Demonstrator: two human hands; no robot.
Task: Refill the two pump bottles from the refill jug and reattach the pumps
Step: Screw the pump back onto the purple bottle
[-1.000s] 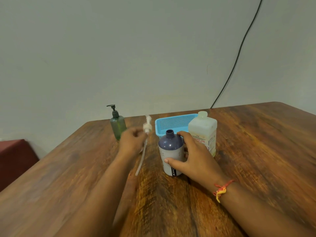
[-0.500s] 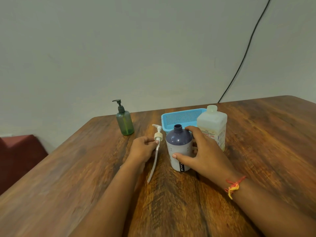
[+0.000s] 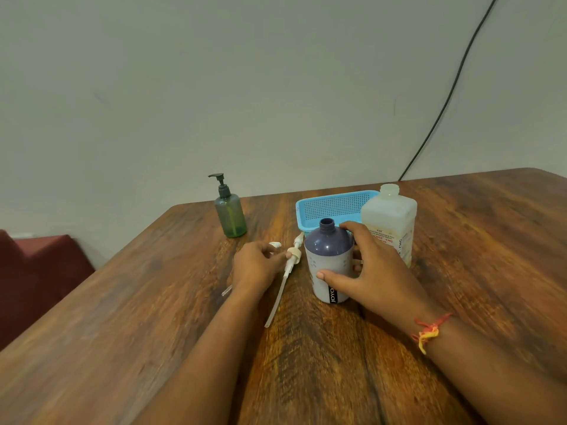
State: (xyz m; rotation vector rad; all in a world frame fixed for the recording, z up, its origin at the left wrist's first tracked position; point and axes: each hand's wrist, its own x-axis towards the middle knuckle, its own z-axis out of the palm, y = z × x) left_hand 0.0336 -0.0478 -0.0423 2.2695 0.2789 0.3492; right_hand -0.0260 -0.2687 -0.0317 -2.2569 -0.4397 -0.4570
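A pump bottle with a purple top and white body [image 3: 329, 259] stands uncapped in the middle of the wooden table [image 3: 153, 302]. My right hand [image 3: 371, 271] wraps around its right side and grips it. The bottle's white pump [image 3: 294, 253] lies low on the table just left of it, its long clear tube pointing toward me. My left hand [image 3: 257, 265] pinches the pump at its collar. A green pump bottle [image 3: 230, 216], its dark pump attached, stands at the back left. The translucent white refill jug [image 3: 389, 222], capped, stands behind my right hand.
A light blue mesh basket [image 3: 334, 207] sits behind the purple bottle, against the jug. A short piece of clear tube [image 3: 227, 291] shows left of my left wrist. A black cable [image 3: 441, 111] runs down the wall. A dark red seat [image 3: 36, 271] lies beyond the table's left edge.
My left hand has brought the white pump down from the air to the tabletop beside the purple bottle. My right hand has stayed on the bottle.
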